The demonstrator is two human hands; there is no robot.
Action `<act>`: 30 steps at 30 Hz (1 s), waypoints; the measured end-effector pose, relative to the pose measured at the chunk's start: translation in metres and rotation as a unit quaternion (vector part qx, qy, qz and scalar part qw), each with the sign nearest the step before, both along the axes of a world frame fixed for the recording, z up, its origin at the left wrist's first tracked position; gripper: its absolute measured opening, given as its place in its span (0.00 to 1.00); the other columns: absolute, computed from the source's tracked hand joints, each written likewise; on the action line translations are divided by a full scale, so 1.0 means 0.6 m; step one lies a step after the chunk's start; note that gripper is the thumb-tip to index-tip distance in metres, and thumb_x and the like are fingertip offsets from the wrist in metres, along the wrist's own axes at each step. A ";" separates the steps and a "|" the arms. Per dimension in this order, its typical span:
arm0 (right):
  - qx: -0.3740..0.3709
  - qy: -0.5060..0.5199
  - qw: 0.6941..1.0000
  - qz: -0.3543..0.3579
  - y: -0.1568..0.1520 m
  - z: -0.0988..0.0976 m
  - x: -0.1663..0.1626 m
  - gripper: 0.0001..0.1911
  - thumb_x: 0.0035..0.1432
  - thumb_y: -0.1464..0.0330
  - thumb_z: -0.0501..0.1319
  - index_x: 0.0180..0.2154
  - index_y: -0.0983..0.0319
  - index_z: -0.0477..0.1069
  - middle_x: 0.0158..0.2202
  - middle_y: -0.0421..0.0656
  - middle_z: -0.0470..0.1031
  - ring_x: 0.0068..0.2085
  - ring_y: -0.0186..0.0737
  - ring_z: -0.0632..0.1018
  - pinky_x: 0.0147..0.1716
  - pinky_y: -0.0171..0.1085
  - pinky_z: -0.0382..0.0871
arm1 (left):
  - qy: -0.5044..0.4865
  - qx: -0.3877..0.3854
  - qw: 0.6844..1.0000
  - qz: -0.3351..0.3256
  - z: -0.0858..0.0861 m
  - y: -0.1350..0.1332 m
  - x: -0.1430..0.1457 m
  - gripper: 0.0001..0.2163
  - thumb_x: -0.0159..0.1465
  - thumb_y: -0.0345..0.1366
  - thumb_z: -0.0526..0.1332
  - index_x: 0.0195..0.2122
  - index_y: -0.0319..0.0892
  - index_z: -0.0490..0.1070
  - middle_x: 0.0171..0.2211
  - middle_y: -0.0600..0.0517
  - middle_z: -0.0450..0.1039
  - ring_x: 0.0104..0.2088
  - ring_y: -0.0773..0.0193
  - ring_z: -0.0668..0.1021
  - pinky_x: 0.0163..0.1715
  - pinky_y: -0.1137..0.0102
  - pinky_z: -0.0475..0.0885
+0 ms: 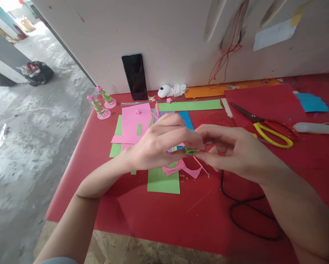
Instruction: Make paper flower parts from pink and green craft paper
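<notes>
A pale panel point(167, 36) closes the top of the frame, a grey floor point(68, 106) fills the left side, and a red table point(125, 216) occupies the centre and right. The left hand point(168, 141) and right hand point(230, 148) meet just right of centre, fingers bent, both engaged with one small green piece point(190, 150). The piece lies between them, its visible long axis running roughly across the frame: the left thumb and fingers pinch its left part, and the right thumb touches its right end. Neither hand is clearly nearer, since both are in contact; how firmly the right fingers grip cannot be told, as they are partly hidden. Beneath the hands lie pink scraps point(178, 168) and a green sheet point(163, 183), with pink paper point(134, 123) to the left of them. Scissors point(274, 135) rest at right, beyond the right hand; a black cord point(244, 202) loops at lower right. A phone point(135, 77) leans on the panel at upper centre-left, near two small flower stands point(103, 114).
</notes>
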State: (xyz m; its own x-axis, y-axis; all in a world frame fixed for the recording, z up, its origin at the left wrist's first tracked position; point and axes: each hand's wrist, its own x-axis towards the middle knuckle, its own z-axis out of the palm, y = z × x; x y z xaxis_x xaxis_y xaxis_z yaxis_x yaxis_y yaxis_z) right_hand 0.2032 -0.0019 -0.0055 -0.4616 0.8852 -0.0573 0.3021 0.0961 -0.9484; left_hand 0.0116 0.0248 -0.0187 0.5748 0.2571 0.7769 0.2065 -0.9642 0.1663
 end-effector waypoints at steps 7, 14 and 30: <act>-0.012 0.016 1.000 0.000 -0.001 0.001 -0.008 0.08 0.45 0.64 0.66 0.29 0.59 0.71 0.29 0.39 0.69 0.26 0.28 0.68 0.18 0.28 0.65 | -0.015 0.009 1.000 -0.004 0.000 -0.001 0.001 0.09 0.57 0.24 0.64 0.33 0.43 0.66 0.25 0.59 0.70 0.28 0.71 0.69 0.33 0.74 0.71; -0.019 0.026 0.999 0.012 -0.010 0.001 -0.011 0.07 0.48 0.64 0.65 0.28 0.60 0.71 0.29 0.38 0.68 0.26 0.27 0.68 0.19 0.27 0.64 | 0.011 0.052 0.999 0.011 -0.005 -0.002 0.004 0.04 0.60 0.28 0.62 0.35 0.42 0.69 0.27 0.56 0.74 0.31 0.68 0.71 0.32 0.71 0.69; -0.045 0.009 0.998 0.045 0.001 0.004 0.009 0.07 0.45 0.64 0.69 0.25 0.59 0.73 0.26 0.37 0.67 0.24 0.26 0.65 0.18 0.28 0.59 | 0.063 0.068 0.995 -0.031 0.005 0.006 -0.010 0.05 0.64 0.30 0.58 0.40 0.40 0.71 0.28 0.54 0.73 0.32 0.70 0.75 0.38 0.71 0.71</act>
State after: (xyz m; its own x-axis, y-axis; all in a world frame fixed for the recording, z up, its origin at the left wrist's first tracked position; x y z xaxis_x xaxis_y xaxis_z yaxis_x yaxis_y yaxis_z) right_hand 0.2086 -0.0016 -0.0030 -0.5404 0.8319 -0.1259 0.2788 0.0358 -0.9597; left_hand 0.0057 0.0281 -0.0156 0.6812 0.1154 0.7229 0.1570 -0.9876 0.0097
